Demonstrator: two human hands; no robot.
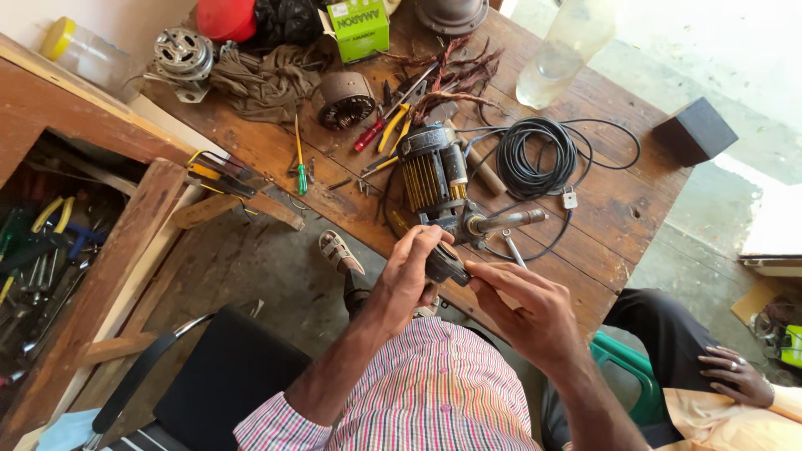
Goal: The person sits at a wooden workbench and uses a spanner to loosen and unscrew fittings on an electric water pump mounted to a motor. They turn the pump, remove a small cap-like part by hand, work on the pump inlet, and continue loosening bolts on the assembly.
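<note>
Head view: both hands (468, 288) grip a dark angular part (445, 266).

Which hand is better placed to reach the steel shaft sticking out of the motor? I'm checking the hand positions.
The right hand, probably. It sits just below the shaft on that side, while the left hand is curled over the small black part at the motor near end.

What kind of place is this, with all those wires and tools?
Probably a small repair workshop for electric motors. A motor with its copper windings showing sits on the wooden table, screwdrivers lie beside it, and an open drawer is full of hand tools.
</note>
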